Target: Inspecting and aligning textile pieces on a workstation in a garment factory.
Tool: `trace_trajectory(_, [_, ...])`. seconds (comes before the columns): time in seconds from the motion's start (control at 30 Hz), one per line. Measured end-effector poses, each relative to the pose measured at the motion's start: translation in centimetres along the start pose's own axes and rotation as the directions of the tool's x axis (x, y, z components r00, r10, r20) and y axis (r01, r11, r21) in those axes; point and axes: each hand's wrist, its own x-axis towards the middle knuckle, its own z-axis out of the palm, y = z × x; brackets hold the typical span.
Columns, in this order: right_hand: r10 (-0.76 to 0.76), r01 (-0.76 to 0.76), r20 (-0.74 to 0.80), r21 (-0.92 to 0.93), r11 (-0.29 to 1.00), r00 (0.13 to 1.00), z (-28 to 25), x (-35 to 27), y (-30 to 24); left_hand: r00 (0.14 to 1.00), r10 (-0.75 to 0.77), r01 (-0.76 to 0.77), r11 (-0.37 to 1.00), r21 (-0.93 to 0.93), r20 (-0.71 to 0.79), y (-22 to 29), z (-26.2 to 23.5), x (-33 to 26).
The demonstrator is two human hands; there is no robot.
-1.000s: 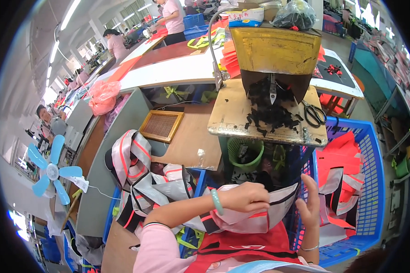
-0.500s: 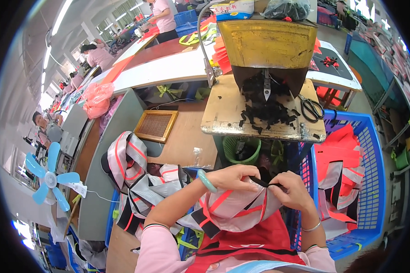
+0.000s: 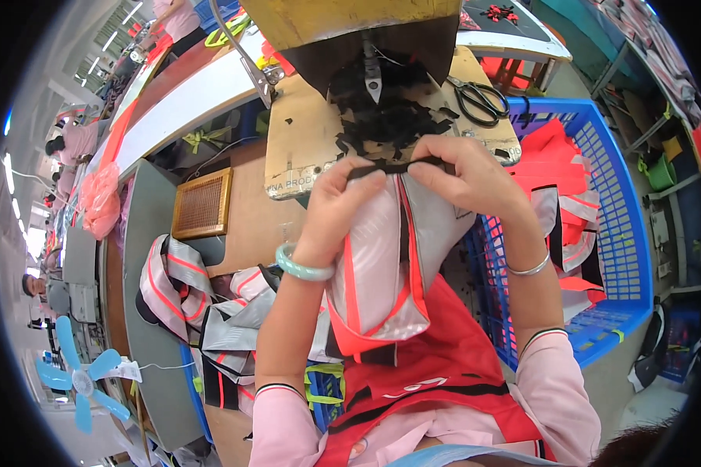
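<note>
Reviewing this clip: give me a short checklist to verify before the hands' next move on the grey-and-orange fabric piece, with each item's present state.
1. Left hand grips the black strip on the fabric piece: ok.
2. Right hand grips the strip's other end: ok.
3. Strip pulled straight between the hands: ok.
4. Strip apart from the machine blade: ok.
5. Scissors lie apart from both hands: ok.
6. Strip aligned with the piece's edge: cannot tell.
</note>
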Motion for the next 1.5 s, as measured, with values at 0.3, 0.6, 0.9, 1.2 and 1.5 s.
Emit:
trace_trajectory(0.3, [0.208, -0.197, -0.148, 0.090, 0.976, 0.967, 1.8, 3.2, 3.4, 0.992, -0.102, 0.103, 0.995, 0.013, -0.080, 0.0, -1.8, 5.1])
trace_trajectory(0.6, [0.265, -0.252, -0.120, 0.110, 0.961, 0.957, 1.9, 6.2, 5.7, 0.985, -0.139, 0.129, 0.987, -0.100, -0.100, 0.4, -2.7, 8.3])
trace_trajectory(0.9, [0.259, -0.226, -0.143, 0.212, 0.951, 0.955, 1.9, 7.4, 6.8, 0.977, -0.176, 0.169, 0.984, -0.065, -0.121, 0.7, -3.3, 9.7])
trace_trajectory(1.2, [0.248, -0.214, -0.141, 0.223, 0.951, 0.958, 1.8, 7.7, 6.7, 0.974, -0.183, 0.173, 0.982, -0.082, -0.131, 0.8, -3.4, 10.2])
trace_trajectory(1.5, [0.313, -0.269, -0.168, 0.239, 0.933, 0.935, -0.5, 6.5, 5.1, 0.991, -0.067, 0.054, 0.992, -0.116, -0.114, 1.6, -5.9, 10.7])
